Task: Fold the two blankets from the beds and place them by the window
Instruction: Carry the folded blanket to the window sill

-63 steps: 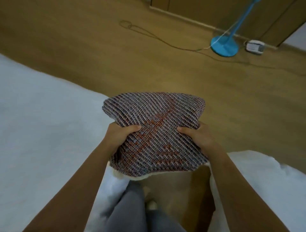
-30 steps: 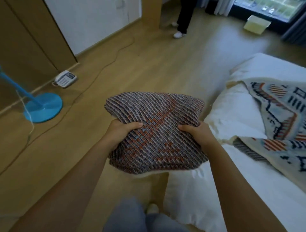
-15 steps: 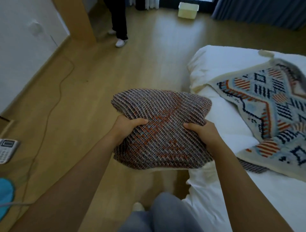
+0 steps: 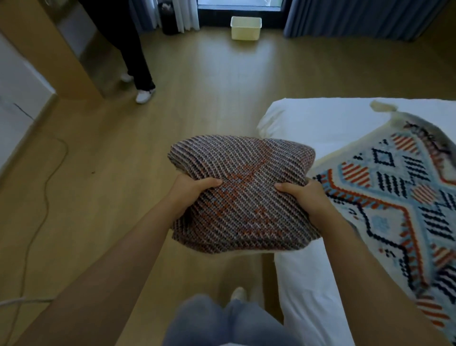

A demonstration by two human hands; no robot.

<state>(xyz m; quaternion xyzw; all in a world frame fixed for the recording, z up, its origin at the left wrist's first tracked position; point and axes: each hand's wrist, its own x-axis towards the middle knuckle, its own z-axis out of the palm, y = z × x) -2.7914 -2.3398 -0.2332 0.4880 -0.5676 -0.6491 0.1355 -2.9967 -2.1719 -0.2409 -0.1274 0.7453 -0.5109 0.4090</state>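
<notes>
Both hands hold the folded blanket up in front of the person, above the floor and the near corner of the bed. The left hand grips its left side, thumb curled over the top and the other fingers hidden underneath. The right hand grips the right side the same way. The folded blanket is a thick, squarish bundle of dark weave with orange and pale blue marks.

The patterned blanket lies spread out, unfolded, on the bed at the right, cream-edged with blue, orange and navy diamonds. Its left edge runs just behind the right hand; whether the two blankets touch cannot be told.

The window is at the top of the view, well apart from the hands across the floor. A pale bin stands on the floor just in front of it, with a blue curtain to its right. Another person's legs, in dark trousers and white shoes, stand at the upper left. A cable trails over the floor at the left.
</notes>
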